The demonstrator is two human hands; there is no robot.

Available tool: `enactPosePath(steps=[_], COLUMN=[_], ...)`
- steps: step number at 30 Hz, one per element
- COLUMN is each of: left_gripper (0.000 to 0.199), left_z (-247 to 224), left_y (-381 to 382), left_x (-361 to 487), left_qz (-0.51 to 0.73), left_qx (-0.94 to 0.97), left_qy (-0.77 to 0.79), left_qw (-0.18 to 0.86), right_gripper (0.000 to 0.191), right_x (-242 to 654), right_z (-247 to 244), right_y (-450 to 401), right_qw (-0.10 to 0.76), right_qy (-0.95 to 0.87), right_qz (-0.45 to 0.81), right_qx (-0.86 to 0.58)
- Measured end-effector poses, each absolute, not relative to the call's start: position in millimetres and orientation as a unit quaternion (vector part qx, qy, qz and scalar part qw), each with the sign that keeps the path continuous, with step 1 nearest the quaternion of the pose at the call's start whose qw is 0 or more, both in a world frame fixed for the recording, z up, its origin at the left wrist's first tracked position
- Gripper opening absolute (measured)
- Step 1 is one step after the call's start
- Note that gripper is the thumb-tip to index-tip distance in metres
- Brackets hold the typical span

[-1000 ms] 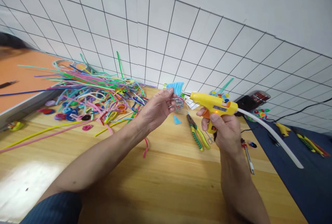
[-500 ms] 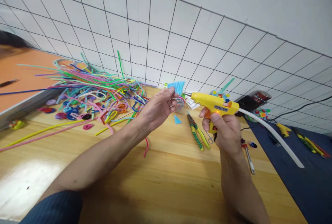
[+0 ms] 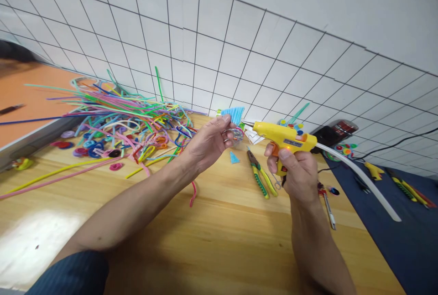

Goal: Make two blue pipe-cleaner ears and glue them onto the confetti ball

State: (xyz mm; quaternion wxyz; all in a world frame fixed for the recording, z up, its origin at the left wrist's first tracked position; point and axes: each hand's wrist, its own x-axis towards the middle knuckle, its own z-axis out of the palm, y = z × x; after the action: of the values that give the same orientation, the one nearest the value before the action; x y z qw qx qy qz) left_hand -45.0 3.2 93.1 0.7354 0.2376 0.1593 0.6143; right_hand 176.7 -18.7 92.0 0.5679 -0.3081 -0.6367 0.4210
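Note:
Pinched in my left hand (image 3: pixel 211 142) is a blue striped piece (image 3: pixel 234 115), with green bits and a round, shiny, multicoloured part below it. My right hand (image 3: pixel 299 174) is wrapped round the handle of a yellow glue gun (image 3: pixel 282 137), whose metal nozzle points left, close to the held piece; contact cannot be made out. A long white glue stick (image 3: pixel 361 174) sticks out of the gun's rear. A smaller blue striped piece (image 3: pixel 234 157) lies on the wooden table below my left hand, and green-and-yellow pliers (image 3: pixel 259 174) rest beside it.
Pipe cleaners (image 3: pixel 119 108) lie heaped at the back left, beside a grey-edged tray (image 3: pixel 41 139). White paper (image 3: pixel 253 137) sits behind the pliers. A craft knife (image 3: pixel 330 212), a dark mat (image 3: pixel 383 213), a black cable (image 3: pixel 386 142) and a jar (image 3: pixel 344 129) are at the right.
The glue gun has shifted very slightly to the right in my right hand. My left hand and the blue striped piece stay almost in place.

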Motion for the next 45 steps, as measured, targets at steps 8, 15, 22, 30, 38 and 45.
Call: enactPosePath(steps=[8, 15, 22, 30, 38, 45], left_gripper=[0.03, 0.029, 0.028, 0.029, 0.03, 0.033], left_z=[94.0, 94.4, 94.9, 93.6, 91.0, 89.0], left_y=[3.4, 3.8, 3.3, 5.0, 8.1, 14.2], left_x=[-45.0, -44.9, -45.2, -45.3, -46.4, -49.7], left_qz=[0.613, 0.613, 0.611, 0.614, 0.619, 0.648], left_qx=[0.24, 0.237, 0.236, 0.234, 0.241, 0.256], left_qy=[0.17, 0.173, 0.167, 0.171, 0.181, 0.216], left_qw=[0.733, 0.734, 0.737, 0.734, 0.725, 0.683], right_gripper=[0.031, 0.032, 0.036, 0.035, 0.037, 0.038], right_x=[175.2, 174.0, 173.3, 177.0, 173.9, 234.0], right_z=[94.2, 94.1, 92.9, 90.4, 95.3, 83.4], right_y=[-20.0, -21.0, -19.6, -18.5, -21.9, 39.0], right_qw=[0.567, 0.568, 0.565, 0.553, 0.539, 0.618], right_qy=[-0.635, -0.631, -0.629, -0.64, -0.652, -0.598], right_qz=[0.422, 0.425, 0.423, 0.417, 0.415, 0.298], right_qx=[-0.313, -0.314, -0.327, -0.333, -0.334, -0.415])
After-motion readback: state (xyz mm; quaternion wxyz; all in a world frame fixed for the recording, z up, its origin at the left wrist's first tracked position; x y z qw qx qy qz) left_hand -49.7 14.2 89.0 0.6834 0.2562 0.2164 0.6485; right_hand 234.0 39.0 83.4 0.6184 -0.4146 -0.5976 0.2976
